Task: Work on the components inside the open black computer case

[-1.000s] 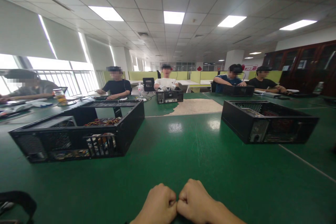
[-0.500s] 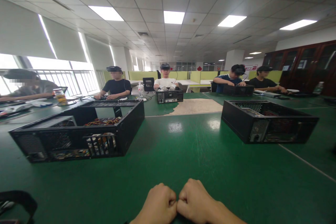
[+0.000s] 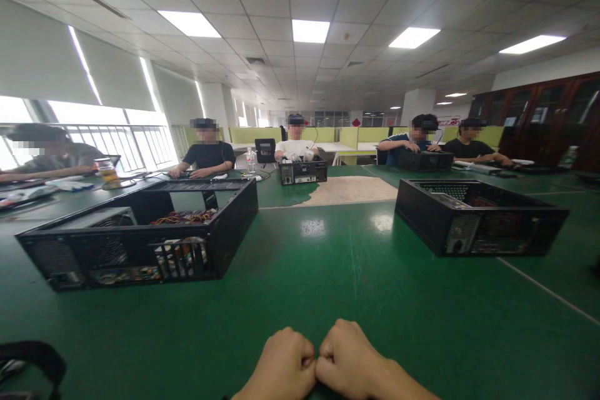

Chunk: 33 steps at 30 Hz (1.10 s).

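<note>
My left hand and my right hand rest as fists at the near edge of the green table. Their knuckles meet in the middle, and nothing shows between the curled fingers. Beyond my left hand lies a black computer case with its top side uncovered; a fan, coloured cables and expansion slots are visible. A second uncovered black computer case lies farther off to the right. Neither hand touches a case.
Across the table, several people sit, some with hands at another computer case. A water bottle and a jar of amber liquid stand at the far left. A black strap lies at the near left corner.
Both my fists have stayed still. Across the table, the co-worker at the right has shifted their hands slightly over a computer case.
</note>
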{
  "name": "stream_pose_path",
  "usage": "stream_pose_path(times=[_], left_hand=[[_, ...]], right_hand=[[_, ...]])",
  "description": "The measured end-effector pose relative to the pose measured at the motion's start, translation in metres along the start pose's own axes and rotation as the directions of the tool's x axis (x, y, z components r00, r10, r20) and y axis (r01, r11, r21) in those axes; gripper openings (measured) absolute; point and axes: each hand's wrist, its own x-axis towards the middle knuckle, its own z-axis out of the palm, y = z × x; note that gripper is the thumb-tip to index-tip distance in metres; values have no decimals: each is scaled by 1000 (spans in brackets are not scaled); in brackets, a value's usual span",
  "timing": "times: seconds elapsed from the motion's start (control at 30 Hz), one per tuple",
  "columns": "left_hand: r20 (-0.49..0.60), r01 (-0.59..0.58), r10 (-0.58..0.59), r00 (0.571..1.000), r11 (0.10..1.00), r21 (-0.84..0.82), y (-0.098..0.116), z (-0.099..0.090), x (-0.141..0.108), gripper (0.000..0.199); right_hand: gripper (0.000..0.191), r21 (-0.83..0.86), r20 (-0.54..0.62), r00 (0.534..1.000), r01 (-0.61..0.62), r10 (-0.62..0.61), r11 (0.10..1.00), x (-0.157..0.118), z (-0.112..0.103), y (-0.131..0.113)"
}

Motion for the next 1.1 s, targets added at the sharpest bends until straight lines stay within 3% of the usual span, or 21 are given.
stream_pose_path(times=[1.1], left_hand=[[3,13,-13,1000,999,-30,0,0,0,22]], right_hand=[[18,25,-49,998,34,-33,999,0,4,3]])
